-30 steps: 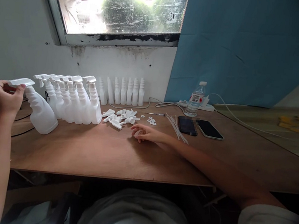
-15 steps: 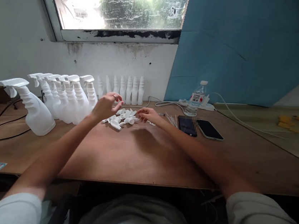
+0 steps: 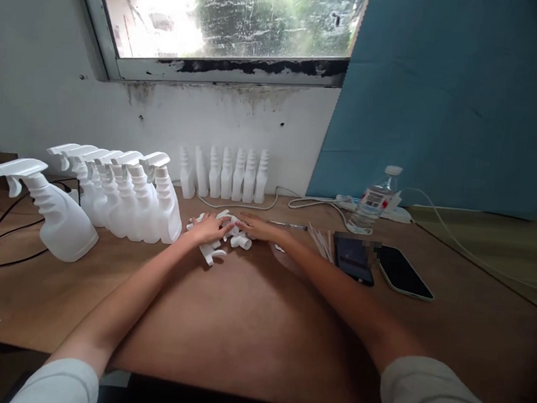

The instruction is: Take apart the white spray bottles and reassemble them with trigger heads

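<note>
My left hand (image 3: 209,230) lies palm down over a pile of small white plastic parts, its fingers stretched out and apart. From the other side my right hand (image 3: 258,227) reaches over the same pile, fingers extended, its tips close to the left thumb. A short white tube-like piece (image 3: 241,242) and a white trigger-shaped piece (image 3: 212,254) show at the near edge of the pile. The hands cover much of the other parts. I see no piece gripped in either hand.
Several white spray bottles with trigger heads (image 3: 138,203) stand at the left, one (image 3: 66,224) tilted. Headless white bottles (image 3: 238,175) line the wall. Right lie a pen (image 3: 288,225), thin white tubes (image 3: 321,241), two phones (image 3: 353,260) and a water bottle (image 3: 374,200).
My left hand has come down from above the pile onto the parts. My right hand has moved in over them, and the parts have shifted under the hands. The view has tilted slightly.
</note>
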### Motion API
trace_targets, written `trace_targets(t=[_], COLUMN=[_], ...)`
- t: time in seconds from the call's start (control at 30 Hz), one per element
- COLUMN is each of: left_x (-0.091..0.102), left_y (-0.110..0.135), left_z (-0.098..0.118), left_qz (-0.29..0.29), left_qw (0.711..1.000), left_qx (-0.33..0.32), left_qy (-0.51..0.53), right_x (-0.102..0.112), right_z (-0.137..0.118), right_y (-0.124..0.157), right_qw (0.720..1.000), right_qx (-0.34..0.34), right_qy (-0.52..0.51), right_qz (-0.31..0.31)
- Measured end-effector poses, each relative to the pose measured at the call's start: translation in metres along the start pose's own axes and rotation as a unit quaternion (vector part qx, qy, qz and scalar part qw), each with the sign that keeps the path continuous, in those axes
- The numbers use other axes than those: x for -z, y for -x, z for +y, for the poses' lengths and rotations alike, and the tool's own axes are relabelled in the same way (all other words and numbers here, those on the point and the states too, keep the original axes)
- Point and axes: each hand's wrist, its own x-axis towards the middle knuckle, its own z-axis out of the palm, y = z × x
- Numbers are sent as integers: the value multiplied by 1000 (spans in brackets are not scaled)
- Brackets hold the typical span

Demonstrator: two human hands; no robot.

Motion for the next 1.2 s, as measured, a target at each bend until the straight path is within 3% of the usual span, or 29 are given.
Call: trace_targets(t=[0.3,0.4,0.5,0.6,0.7,0.8,0.87,0.97,1.1,1.2], left_x=[22,28,36,46,54,54,53,55,64,69], left_y=[39,37,8,-44,-94,-125,-137,-150,-168,-182], left_z=[12,14,14,11,2,-13,-25,-40,-52,-56], left_qz=[-101,-115,7,167,303,412,455,495,516,490], left_qw=[992,989,993,974,929,865,833,808,806,821], left_qx=[-60,-59,-11,54,149,236,267,276,262,271], left_qy=[43,78,115,139,151,161,166,158,125,114], right_x=[1,7,26,56,81,90,91,96,107,108], right_z=[-10,-16,-9,20,60,90,100,98,83,69], right_y=[41,52,45,17,-21,-54,-70,-86,-97,-103], right_qw=[998,998,999,987,955,925,913,897,882,881], right_qx=[7,-5,-30,-85,-159,-206,-204,-163,-102,-102], right_qy=[-8,-19,-31,-42,-61,-74,-72,-47,10,60], right_qz=[-61,-52,8,126,241,311,347,408,459,457])
